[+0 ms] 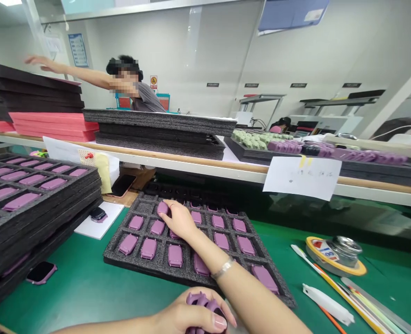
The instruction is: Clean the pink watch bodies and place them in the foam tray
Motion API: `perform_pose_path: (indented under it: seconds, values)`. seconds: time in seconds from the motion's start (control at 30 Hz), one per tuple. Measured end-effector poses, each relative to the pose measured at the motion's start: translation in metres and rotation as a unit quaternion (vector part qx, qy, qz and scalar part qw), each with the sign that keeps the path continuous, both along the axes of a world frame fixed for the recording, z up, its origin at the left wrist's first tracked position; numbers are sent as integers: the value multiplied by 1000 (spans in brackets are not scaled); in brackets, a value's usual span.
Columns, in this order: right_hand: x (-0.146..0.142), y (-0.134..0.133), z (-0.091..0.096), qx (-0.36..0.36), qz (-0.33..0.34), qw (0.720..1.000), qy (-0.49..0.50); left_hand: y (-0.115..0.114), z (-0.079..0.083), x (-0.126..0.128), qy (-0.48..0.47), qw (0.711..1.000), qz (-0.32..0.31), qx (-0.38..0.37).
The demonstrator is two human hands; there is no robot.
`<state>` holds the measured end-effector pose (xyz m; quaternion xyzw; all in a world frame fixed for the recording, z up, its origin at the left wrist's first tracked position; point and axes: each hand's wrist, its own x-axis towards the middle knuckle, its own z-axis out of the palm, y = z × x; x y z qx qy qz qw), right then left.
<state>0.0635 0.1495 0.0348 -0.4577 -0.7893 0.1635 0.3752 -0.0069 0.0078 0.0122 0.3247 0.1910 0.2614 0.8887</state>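
My left hand point(188, 311) is closed around several purple watch cases point(202, 300), held low in front of the tray. My right hand point(179, 220) reaches over the black foam tray point(139, 262), its thumb and fingers closed on a purple watch case point(163, 207) at a slot in the back left. More cases of the same purple, such as this watch case point(175, 255), lie in the tray's compartments. My right forearm hides some slots.
Stacked foam trays point(45, 222) with purple cases stand at left, beside a loose purple-framed watch point(41, 272). At right lie a yellow tape roll point(334, 255), a white tool point(327, 304) and thin sticks. Behind a loaded shelf point(240, 174), a co-worker point(146, 95) stretches an arm.
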Motion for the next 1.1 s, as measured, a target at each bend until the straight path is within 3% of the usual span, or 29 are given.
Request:
perform_pose_path:
  seconds: [0.13, 0.27, 0.43, 0.53, 0.63, 0.73, 0.93, 1.03, 1.1]
  values:
    - [-9, 1, -7, -4, 20, 1000, 12, 2, 0, -3, -8, 1000, 11, 16]
    - [14, -18, 4, -36, 48, 997, 53, 0, 5, -2, 12, 998, 49, -25]
    - [67, -84, 26, -43, 79, 988, 125, 1, 9, -2, 18, 986, 93, -137]
    - [89, -127, 23, -5, 97, 988, 123, 4, 8, -1, 3, 979, 113, -172]
    - [98, -149, 12, 44, 106, 991, 74, 6, 7, 0, -20, 977, 114, -179]
    - [98, -154, 7, 63, 104, 991, 63, 7, 9, 0, -42, 976, 105, -184]
    - [95, -151, 14, 122, 70, 985, 96, 9, 8, -2, -44, 981, 82, -168]
    - [99, -151, 15, 89, -6, 976, 198, 9, 6, -3, -23, 987, 64, -148]
    - [105, -148, 14, 31, -69, 946, 315, 9, 7, -3, -20, 989, 51, -135]
